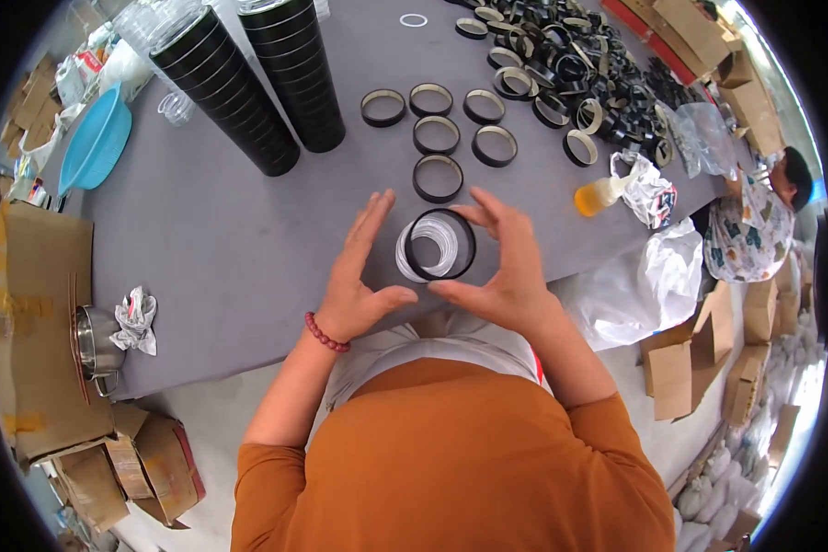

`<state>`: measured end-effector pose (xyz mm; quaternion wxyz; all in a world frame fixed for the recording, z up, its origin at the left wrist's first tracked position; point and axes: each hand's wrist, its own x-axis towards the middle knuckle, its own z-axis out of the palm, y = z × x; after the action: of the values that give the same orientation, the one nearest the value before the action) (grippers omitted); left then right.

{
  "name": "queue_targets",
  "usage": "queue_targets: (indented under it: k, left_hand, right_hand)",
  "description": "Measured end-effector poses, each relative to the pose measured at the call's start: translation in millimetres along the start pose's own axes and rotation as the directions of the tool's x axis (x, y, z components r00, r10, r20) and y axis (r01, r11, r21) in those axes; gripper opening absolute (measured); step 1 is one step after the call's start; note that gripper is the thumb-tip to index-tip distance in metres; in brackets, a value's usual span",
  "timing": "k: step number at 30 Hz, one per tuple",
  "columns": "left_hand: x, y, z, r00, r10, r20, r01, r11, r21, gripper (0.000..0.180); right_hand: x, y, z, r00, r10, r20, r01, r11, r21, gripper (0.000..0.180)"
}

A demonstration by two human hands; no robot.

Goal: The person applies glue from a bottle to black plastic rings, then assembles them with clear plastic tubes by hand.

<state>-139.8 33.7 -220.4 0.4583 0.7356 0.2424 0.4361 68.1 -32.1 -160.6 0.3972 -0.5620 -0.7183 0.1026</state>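
Observation:
Near the table's front edge, my right hand (513, 267) grips a thin black ring (473, 247), its thumb at the near rim and its fingers at the far right rim. Below and partly seen through that ring is a stack of thin white rings (403, 252). My left hand (348, 281) stands open to the left of the stack, thumb and fingers apart, with nothing in it. Just beyond lie several separate black rings with pale linings, the nearest black band (438, 197) straight ahead of my hands.
Two tall stacks of black bands (239, 115) (305, 101) stand at the back left. A heap of black bands (561, 64) covers the back right, near a bottle of amber liquid (590, 199) and crumpled plastic (651, 198). Another person (754, 225) sits at the right.

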Motion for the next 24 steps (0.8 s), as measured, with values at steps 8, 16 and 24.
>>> queue_targets:
  k: [8, 16, 24]
  left_hand:
    - [5.2, 2.2, -4.6, 0.996, 0.040, 0.079, -0.056, 0.978, 0.202, 0.081]
    - [2.8, -3.3, -2.9, 0.995, 0.005, 0.099, -0.029, 0.971, 0.239, 0.076]
    - [2.1, -4.9, -2.0, 0.993, -0.012, 0.115, -0.016, 0.970, 0.241, 0.069]
  right_hand:
    - [5.1, 2.0, 7.5, 0.996, -0.072, 0.051, 0.074, 0.996, -0.050, 0.095]
    - [3.1, 7.4, 11.4, 0.995, -0.057, 0.083, 0.063, 0.996, -0.061, 0.095]
    - [-0.9, 11.6, 16.9, 0.996, -0.044, 0.083, 0.046, 0.999, -0.022, 0.095]
